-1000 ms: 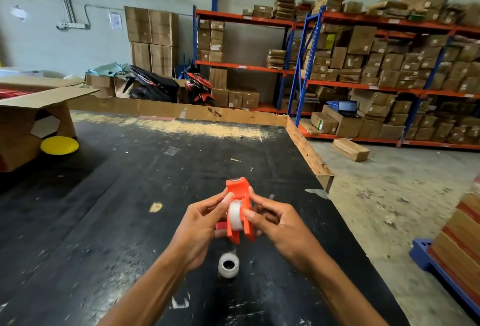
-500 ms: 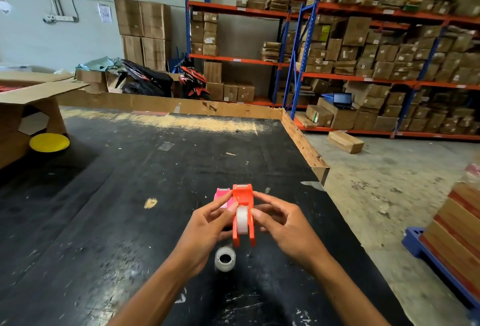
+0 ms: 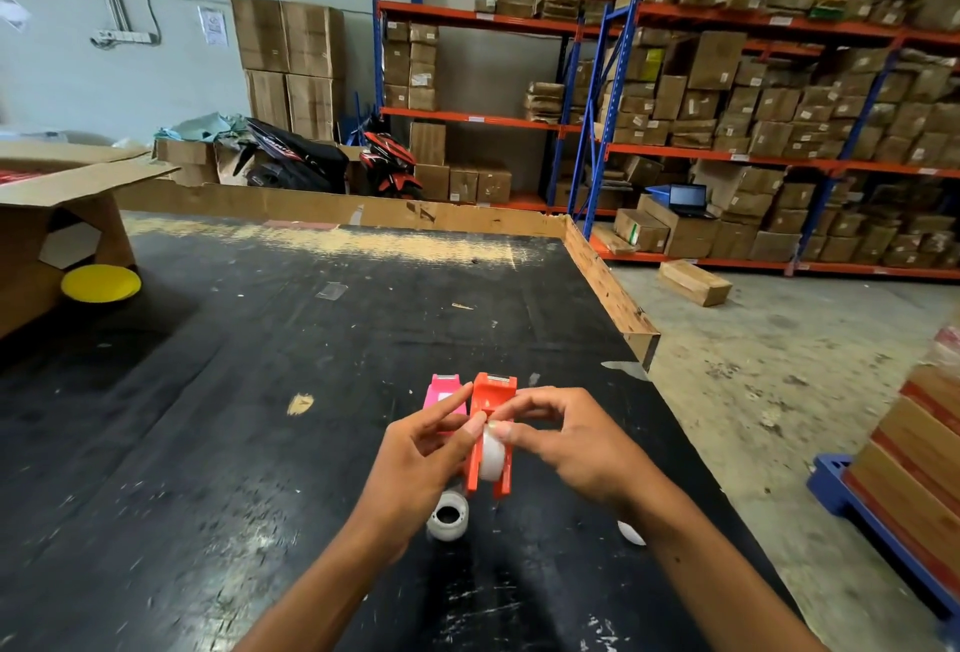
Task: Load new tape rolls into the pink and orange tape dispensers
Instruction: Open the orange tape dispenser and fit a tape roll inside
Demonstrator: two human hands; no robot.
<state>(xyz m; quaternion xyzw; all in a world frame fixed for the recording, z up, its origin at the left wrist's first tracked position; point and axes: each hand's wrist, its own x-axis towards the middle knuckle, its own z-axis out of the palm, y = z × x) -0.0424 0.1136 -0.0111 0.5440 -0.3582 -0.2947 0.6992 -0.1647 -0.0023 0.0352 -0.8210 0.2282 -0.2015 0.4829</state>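
I hold the orange tape dispenser (image 3: 491, 399) above the black table (image 3: 208, 417), its cutter end pointing away from me. A white tape roll (image 3: 491, 456) sits inside it. My left hand (image 3: 423, 469) grips the dispenser's left side. My right hand (image 3: 571, 443) pinches at the top of the roll with thumb and forefinger. The pink tape dispenser (image 3: 441, 394) lies on the table just behind and left of the orange one, partly hidden by my left fingers. A second white tape roll (image 3: 448, 521) lies on the table below my left hand.
An open cardboard box (image 3: 47, 214) and a yellow disc (image 3: 101, 283) are at the table's far left. A wooden rim (image 3: 608, 287) edges the table on the right. Shelves of cartons (image 3: 753, 121) stand beyond, and stacked boxes on a blue pallet (image 3: 914, 485) at the right.
The orange dispenser has come lower and tilted its cutter end away, which uncovers the pink dispenser behind it. My right fingers have moved up onto the top of the roll.
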